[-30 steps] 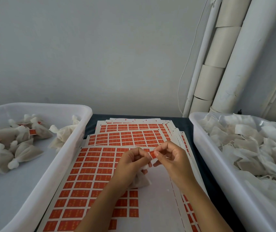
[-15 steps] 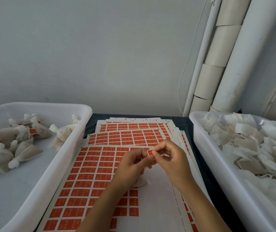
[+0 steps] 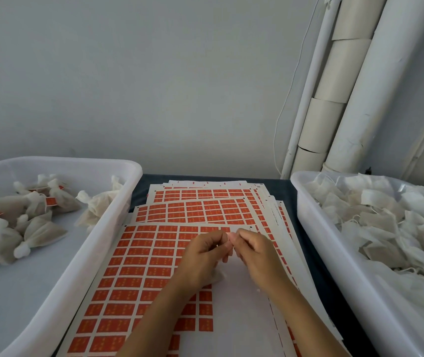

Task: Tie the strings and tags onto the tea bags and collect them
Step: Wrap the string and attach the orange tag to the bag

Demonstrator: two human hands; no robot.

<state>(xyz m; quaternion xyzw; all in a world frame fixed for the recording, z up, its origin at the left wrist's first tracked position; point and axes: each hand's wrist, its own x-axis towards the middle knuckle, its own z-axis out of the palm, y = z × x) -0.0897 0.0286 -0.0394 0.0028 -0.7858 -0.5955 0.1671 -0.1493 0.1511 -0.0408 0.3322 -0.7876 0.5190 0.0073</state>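
- Tea bag (image 3: 217, 276) peeks out beneath your left hand (image 3: 200, 256), above the tag sheets (image 3: 141, 264).
- Both hands pinch together; your right hand (image 3: 253, 251) covers whatever is held, likely the tag.
- Loosen either pinch and the tag could slip off.

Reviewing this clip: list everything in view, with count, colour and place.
left tub: one, white, left of table
tied tea bags: many, off-white, some orange-tagged, in left tub
right tub: one, white, right of table
loose tea bags: many, white, in right tub
tag sheets: a stack, orange on white, centre
tea bag: one, white, under left hand
pipes: several, white, right wall
left hand: pinching at centre
right hand: pinching, meets left hand
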